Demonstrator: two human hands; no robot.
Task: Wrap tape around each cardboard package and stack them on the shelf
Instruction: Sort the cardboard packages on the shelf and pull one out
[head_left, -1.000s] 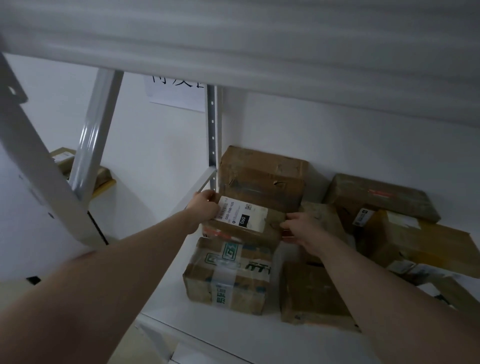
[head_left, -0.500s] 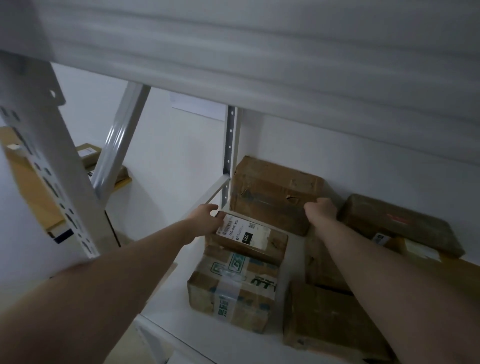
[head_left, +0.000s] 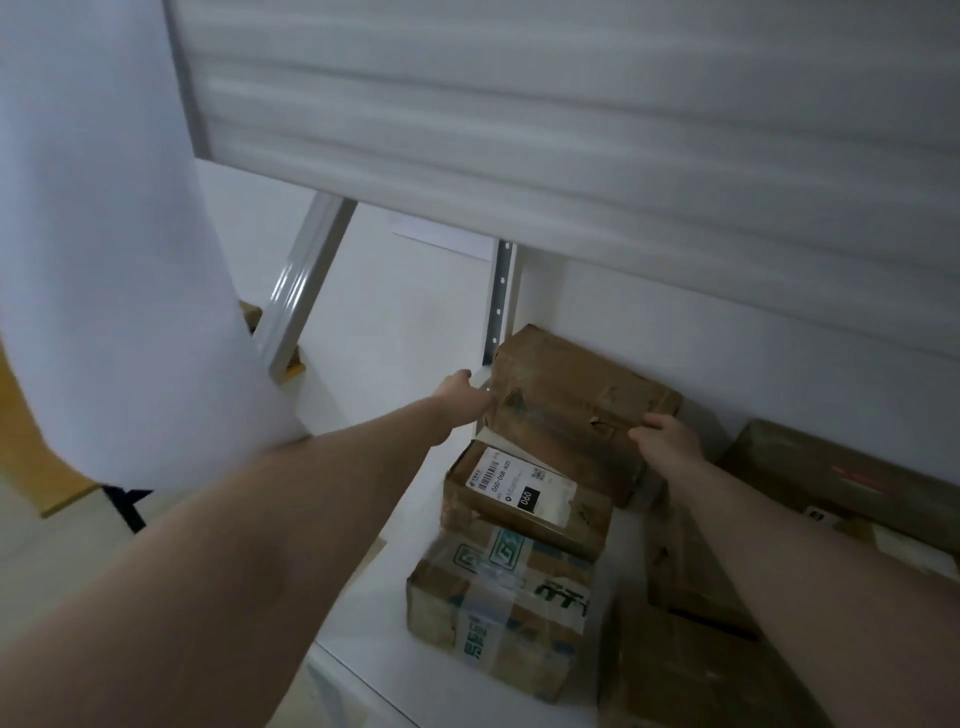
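Note:
A large brown cardboard package stands at the back of the white shelf against the wall. My left hand lies against its left end, its fingers hidden behind the package. My right hand holds its right front edge with curled fingers. In front of it a smaller package with a white label lies on top of a taped package with green print.
More brown packages lie to the right and at the front right. The upper shelf board hangs low overhead. A perforated metal upright stands at the back corner, a slanted brace to the left.
Both hands left the labelled package and moved back to the big package at the rear, the right first, then the left. The camera view shifted down and left.

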